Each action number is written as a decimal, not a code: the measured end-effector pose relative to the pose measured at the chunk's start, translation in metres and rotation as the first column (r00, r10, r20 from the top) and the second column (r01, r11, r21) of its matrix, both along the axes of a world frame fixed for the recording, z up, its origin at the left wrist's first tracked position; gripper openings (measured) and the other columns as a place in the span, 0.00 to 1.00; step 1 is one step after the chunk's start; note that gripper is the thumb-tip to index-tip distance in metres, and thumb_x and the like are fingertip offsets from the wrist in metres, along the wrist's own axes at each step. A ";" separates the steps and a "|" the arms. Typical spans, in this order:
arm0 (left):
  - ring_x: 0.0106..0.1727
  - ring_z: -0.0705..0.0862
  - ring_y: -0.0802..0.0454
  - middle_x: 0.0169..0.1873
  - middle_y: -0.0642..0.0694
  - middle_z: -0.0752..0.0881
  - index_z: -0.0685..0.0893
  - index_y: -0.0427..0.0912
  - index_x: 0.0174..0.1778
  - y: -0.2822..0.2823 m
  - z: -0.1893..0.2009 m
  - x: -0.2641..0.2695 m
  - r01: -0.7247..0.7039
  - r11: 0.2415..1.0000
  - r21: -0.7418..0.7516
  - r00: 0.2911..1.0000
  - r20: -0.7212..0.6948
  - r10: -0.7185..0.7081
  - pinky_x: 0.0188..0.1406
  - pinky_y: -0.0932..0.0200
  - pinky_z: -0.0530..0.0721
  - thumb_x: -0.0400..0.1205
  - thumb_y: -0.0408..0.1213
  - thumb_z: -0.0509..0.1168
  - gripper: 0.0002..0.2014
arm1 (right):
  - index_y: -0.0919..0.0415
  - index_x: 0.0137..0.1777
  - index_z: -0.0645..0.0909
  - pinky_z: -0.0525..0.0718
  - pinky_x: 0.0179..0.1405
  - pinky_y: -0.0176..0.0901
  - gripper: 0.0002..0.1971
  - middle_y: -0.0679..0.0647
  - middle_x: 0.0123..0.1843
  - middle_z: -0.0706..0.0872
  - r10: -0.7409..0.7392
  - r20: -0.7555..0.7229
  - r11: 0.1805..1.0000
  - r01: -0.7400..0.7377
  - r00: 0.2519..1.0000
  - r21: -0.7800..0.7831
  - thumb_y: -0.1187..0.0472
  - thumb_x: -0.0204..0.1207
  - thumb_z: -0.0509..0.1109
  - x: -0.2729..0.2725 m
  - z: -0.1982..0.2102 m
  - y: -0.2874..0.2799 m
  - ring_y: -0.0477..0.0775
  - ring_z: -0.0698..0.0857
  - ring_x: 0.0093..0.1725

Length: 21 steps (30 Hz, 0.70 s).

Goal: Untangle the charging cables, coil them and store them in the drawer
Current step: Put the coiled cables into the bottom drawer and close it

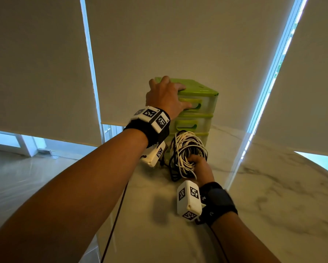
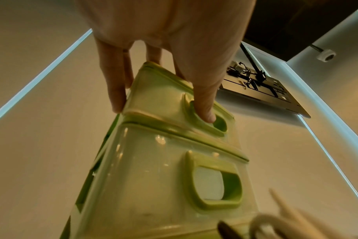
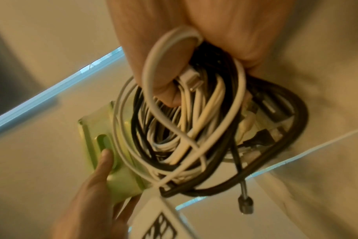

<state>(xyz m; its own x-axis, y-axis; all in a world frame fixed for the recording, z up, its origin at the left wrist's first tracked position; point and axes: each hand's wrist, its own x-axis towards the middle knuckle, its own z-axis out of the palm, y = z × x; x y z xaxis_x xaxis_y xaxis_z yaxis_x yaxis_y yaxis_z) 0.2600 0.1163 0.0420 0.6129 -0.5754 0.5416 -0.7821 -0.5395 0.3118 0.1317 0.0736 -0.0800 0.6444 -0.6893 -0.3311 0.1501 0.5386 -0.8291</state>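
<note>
Two hands share the work here: our left hand [image 1: 166, 97] rests over the top of the small green-framed, translucent plastic drawer unit [image 1: 201, 111] that stands at the back of the pale marble worktop [image 1: 273, 186], its fingers spread on the lid and down the side while the thumb [image 2: 204, 103] hooks into the green handle recess of the top drawer [image 2: 174, 100]; that drawer looks shut, or nearly so. Our right hand [image 1: 200, 168] grips the coiled bundle of white and black charging cables [image 1: 188, 150], fingers wrapped round the loops, and holds it up just in front of the lower drawers. We judge the step in hand to be opening the top drawer so the bundle can go in. To do it well we should press down on the lid with the fingers as the thumb pulls, since a light plastic unit like this may slide or tip toward us instead of letting its drawer run. We should keep the bundle clear of the drawer's path, and mind the loose black plug end [image 3: 245, 205] that dangles below the coil in the right wrist view, because it could catch on the drawer's rim. Keeping the grip firm until the coil sits inside should stop the loops springing apart.
</note>
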 end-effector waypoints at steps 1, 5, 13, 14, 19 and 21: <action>0.69 0.67 0.40 0.65 0.49 0.75 0.77 0.60 0.72 0.000 0.000 0.000 -0.001 1.000 -0.001 1.000 -0.003 0.001 0.58 0.47 0.76 0.71 0.66 0.70 0.33 | 0.72 0.68 0.73 0.78 0.12 0.36 0.18 0.66 0.48 0.83 0.014 -0.018 1.000 -0.014 1.000 -0.006 0.73 0.79 0.57 -0.002 0.000 0.002 0.58 0.83 0.35; 0.69 0.67 0.41 0.65 0.50 0.75 0.78 0.62 0.71 0.000 -0.002 -0.001 -0.011 1.000 -0.018 1.000 -0.014 0.011 0.56 0.48 0.76 0.69 0.67 0.70 0.33 | 0.71 0.63 0.77 0.80 0.13 0.41 0.16 0.64 0.37 0.84 0.043 -0.142 0.998 -0.050 0.989 -0.047 0.73 0.77 0.60 -0.017 -0.002 0.010 0.60 0.86 0.27; 0.70 0.67 0.40 0.65 0.50 0.74 0.77 0.62 0.71 0.001 -0.003 0.000 0.007 1.000 -0.008 0.999 -0.032 -0.008 0.57 0.47 0.77 0.70 0.67 0.70 0.33 | 0.75 0.50 0.83 0.82 0.35 0.48 0.11 0.66 0.36 0.85 0.015 -0.285 0.915 -0.128 0.958 -0.383 0.77 0.70 0.64 -0.054 0.013 0.000 0.63 0.86 0.33; 0.70 0.67 0.41 0.65 0.50 0.74 0.77 0.62 0.71 0.001 -0.003 0.001 0.009 1.000 -0.009 0.999 -0.031 -0.010 0.57 0.48 0.77 0.70 0.66 0.70 0.33 | 0.73 0.47 0.83 0.81 0.33 0.47 0.08 0.66 0.35 0.84 0.005 -0.322 0.874 -0.160 0.947 -0.458 0.76 0.70 0.65 -0.054 0.017 0.000 0.62 0.84 0.32; 0.69 0.66 0.42 0.66 0.51 0.73 0.75 0.64 0.73 0.003 -0.008 0.004 0.026 0.999 -0.038 0.999 -0.020 -0.027 0.58 0.49 0.79 0.74 0.60 0.71 0.30 | 0.70 0.48 0.83 0.80 0.35 0.47 0.08 0.63 0.37 0.84 0.059 -0.505 0.730 -0.383 0.861 -0.567 0.71 0.70 0.68 -0.033 0.037 -0.011 0.61 0.84 0.35; 0.70 0.65 0.43 0.67 0.51 0.71 0.73 0.64 0.74 0.005 -0.012 0.005 0.049 0.998 -0.031 0.999 -0.009 -0.049 0.54 0.51 0.76 0.73 0.61 0.71 0.32 | 0.70 0.50 0.84 0.85 0.44 0.50 0.09 0.65 0.41 0.87 0.098 -0.575 0.707 -0.464 0.812 -0.534 0.70 0.70 0.69 -0.027 0.033 -0.016 0.63 0.86 0.39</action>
<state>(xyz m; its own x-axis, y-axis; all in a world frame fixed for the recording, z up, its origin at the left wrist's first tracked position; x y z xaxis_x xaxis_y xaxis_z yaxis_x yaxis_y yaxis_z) 0.2652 0.1214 0.0303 0.5900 -0.5877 0.5536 -0.8040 -0.4907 0.3359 0.1052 0.0571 -0.0474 0.7256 -0.6560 -0.2078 -0.4214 -0.1850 -0.8878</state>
